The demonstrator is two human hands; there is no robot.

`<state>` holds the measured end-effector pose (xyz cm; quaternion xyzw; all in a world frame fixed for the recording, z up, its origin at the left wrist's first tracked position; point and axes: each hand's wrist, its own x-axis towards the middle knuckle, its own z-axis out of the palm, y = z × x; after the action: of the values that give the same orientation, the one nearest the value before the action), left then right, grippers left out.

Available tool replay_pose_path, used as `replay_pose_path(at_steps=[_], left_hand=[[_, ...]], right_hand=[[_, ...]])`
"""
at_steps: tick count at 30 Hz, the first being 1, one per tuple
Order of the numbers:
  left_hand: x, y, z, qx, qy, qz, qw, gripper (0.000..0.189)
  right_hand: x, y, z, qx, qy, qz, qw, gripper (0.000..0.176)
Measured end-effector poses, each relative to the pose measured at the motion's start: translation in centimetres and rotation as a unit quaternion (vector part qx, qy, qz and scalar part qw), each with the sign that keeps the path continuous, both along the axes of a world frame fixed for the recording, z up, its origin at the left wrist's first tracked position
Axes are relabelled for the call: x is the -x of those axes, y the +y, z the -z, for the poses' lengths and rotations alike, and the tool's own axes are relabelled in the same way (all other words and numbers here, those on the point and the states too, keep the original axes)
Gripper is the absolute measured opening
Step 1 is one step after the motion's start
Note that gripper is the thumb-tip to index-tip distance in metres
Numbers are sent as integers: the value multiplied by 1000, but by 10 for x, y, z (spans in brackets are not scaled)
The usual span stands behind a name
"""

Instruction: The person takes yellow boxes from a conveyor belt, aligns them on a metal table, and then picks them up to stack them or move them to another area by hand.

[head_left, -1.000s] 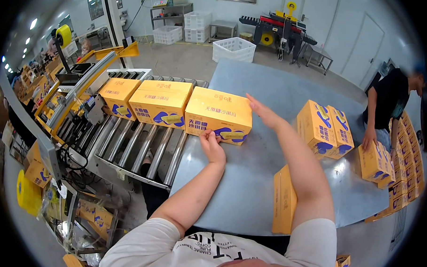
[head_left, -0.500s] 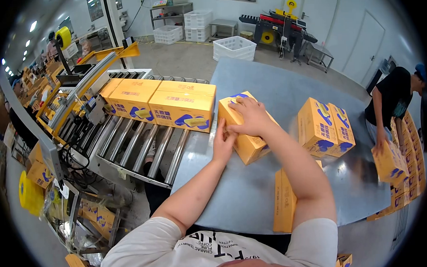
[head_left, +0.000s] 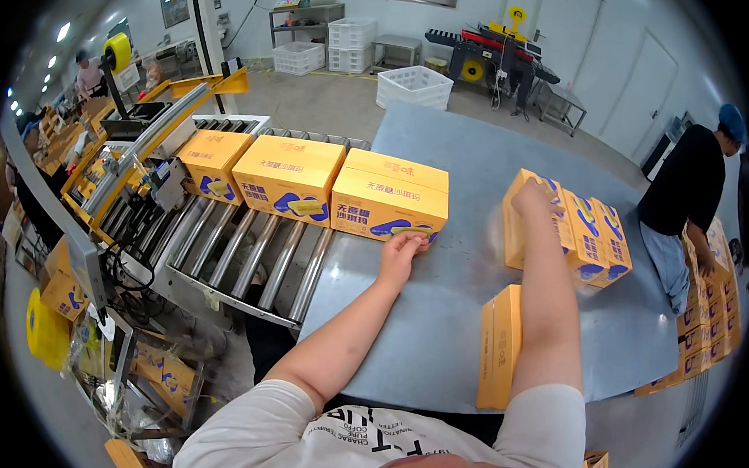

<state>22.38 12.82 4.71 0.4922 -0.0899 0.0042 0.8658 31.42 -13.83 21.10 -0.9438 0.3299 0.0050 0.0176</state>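
My right hand [head_left: 535, 197] is curled over the top of a yellow carton [head_left: 516, 229] with blue print. This carton stands beside two similar upright cartons [head_left: 596, 234] on the metal table. My left hand [head_left: 404, 256] has its fingers curled together against the lower front of another yellow carton [head_left: 390, 196]. That carton is the rightmost of the row and sits partly on the table, at the end of the rollers; whatever lies inside the fingers is hidden. A narrow yellow carton [head_left: 500, 345] stands near my right forearm.
The roller conveyor [head_left: 251, 246] with more cartons [head_left: 290, 183] meets the table [head_left: 451, 314] on the left. A co-worker [head_left: 688, 194] stands at the right by stacked cartons [head_left: 708, 330]. A white crate [head_left: 415, 88] sits on the floor beyond the table.
The carton that both hands held has moved right, beside the other two, under my right hand. My left hand is now at the conveyor row, which has shifted right onto the table. The co-worker has turned away.
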Motion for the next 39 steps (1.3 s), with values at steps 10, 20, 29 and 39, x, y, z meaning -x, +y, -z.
replay_pose_path(at_steps=[10,20,29,39], left_hand=[[2,5,-9,39,28,-113,992,20],[-1,5,-7,74,34,-120,989,19],[3,5,-10,67,33,-120,990,20],[3,2,-10,78,32,-121,989,21]], right_hand=[[-21,59,49,-249,-230,-371,865,59],[-4,61,41,-268,-206,-361,869,58],[-13,59,45,-321,-221,-358,848,55],[-10,60,40,-345,-232,-339,844,53]])
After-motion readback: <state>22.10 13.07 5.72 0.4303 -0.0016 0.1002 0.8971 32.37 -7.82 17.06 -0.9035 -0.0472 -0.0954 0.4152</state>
